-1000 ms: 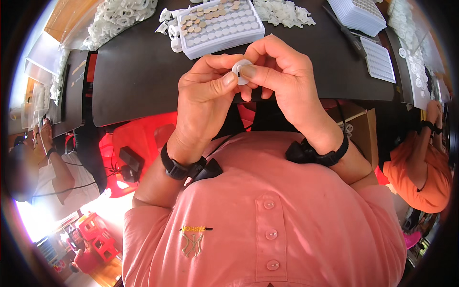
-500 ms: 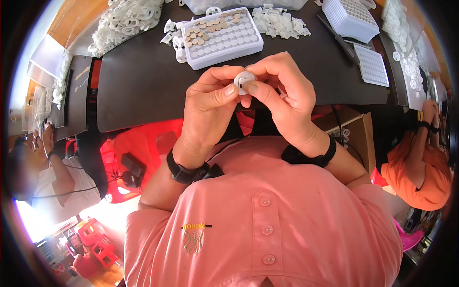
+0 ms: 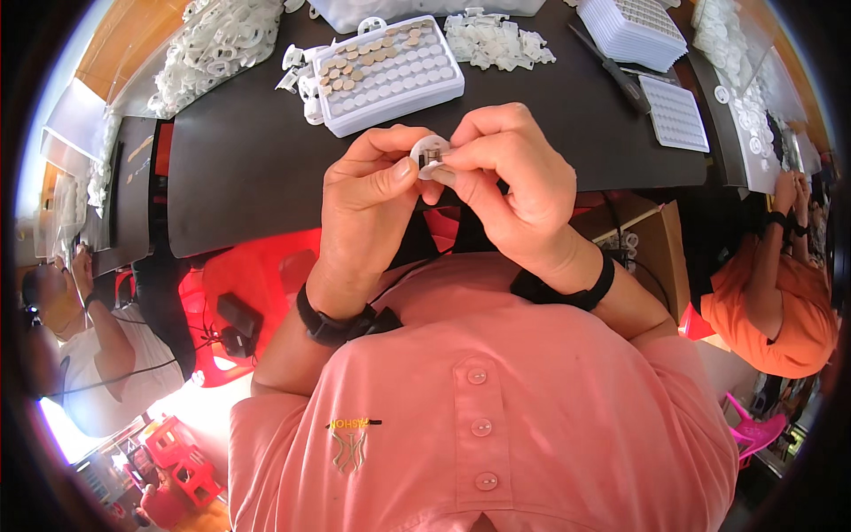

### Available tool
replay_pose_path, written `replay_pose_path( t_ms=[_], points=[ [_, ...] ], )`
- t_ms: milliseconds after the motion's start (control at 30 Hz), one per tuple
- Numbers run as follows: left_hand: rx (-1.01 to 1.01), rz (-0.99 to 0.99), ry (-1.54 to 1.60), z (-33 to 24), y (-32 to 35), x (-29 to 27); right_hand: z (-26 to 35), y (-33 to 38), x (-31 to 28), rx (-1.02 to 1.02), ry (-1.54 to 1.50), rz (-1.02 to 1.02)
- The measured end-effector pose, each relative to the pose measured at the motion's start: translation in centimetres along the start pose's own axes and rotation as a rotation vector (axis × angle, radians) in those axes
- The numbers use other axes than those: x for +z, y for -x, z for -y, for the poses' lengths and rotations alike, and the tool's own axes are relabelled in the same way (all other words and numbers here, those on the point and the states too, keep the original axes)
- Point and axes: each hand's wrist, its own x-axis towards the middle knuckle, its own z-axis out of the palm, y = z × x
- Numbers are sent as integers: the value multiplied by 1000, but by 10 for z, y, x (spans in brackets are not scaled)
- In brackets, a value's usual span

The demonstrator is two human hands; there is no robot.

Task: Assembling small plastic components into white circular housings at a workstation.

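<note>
Between my hands, above the table's near edge, is a small round white plastic part (image 3: 426, 146) with dark and metal-coloured pieces showing in its opening. My left hand (image 3: 368, 191) is closed on its left side, the thumb in front and fingers behind. My right hand (image 3: 523, 182) is closed in a pinch, with thumb and forefinger tips at the part's right edge. Whatever lies between those right fingertips is hidden. Beyond the hands stands a white tray (image 3: 399, 115) with rows of round white pockets, several holding tan discs (image 3: 341, 75).
Loose white plastic pieces (image 3: 496, 40) are heaped right of the tray, others (image 3: 306, 75) at its left. A dark-handled tool (image 3: 620, 82), stacked trays (image 3: 634, 31) and a single tray (image 3: 674, 115) are at right. Co-workers sit at left (image 3: 115, 355) and right (image 3: 771, 310).
A white piece covered the middle of the round part; now its dark and metal-coloured inside shows. My right thumb has moved off its face to the edge. The view has shifted slightly.
</note>
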Motion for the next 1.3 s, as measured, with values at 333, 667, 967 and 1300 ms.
replay_pose_path(
  t_ms=[333, 667, 967, 1300],
  points=[
    [-7, -6, 16, 5, 5, 2, 20, -7, -15, 376, -298, 60],
    [0, 55, -11, 0, 2, -11, 0, -13, -120, 595, -68, 226],
    [-71, 95, 39, 4, -13, -19, 11, 110, -292, 1071, 304, 152],
    [-34, 46, 76, 3, -2, -2, 27, 70, -247, 793, 437, 211]
  ],
)
